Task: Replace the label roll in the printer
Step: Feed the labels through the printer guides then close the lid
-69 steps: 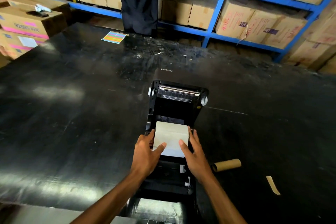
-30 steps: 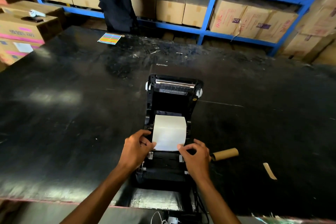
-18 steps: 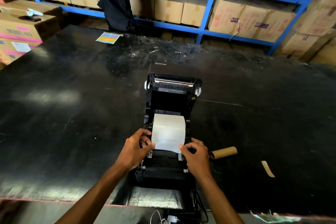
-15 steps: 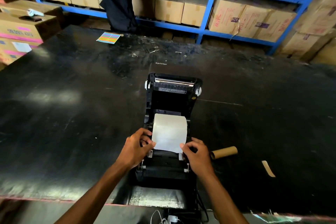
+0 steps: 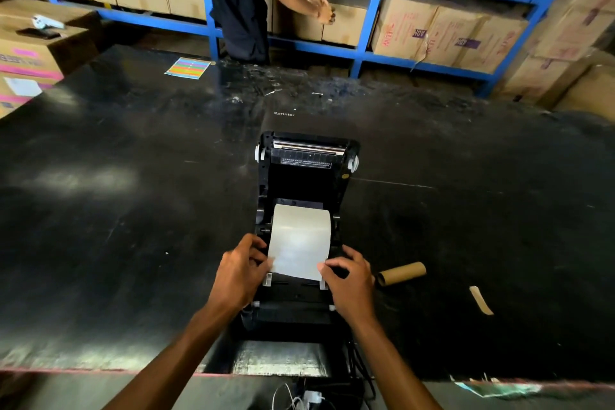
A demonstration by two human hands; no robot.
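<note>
A black label printer (image 5: 304,176) stands near the front edge of the black table (image 5: 133,210) with its lid tipped open away from me. The white label roll (image 5: 301,236) lies in the bay, and a length of its paper is drawn out toward me. My left hand (image 5: 241,271) pinches the paper's near left corner. My right hand (image 5: 347,276) pinches the near right corner, just above the two white paper guides. An empty brown cardboard core (image 5: 401,273) lies on the table right of the printer.
A strip of tan backing paper (image 5: 481,299) lies further right. A striped colour card (image 5: 188,67) sits at the far table edge. A person in dark clothes (image 5: 239,0) stands at blue shelves of cardboard boxes (image 5: 442,33). Stacked boxes (image 5: 30,53) stand at left; cables (image 5: 299,396) hang below.
My hands slid from the top of the roll to the paper's near edge and drew it toward me. The person at the shelves has lowered both hands toward a box.
</note>
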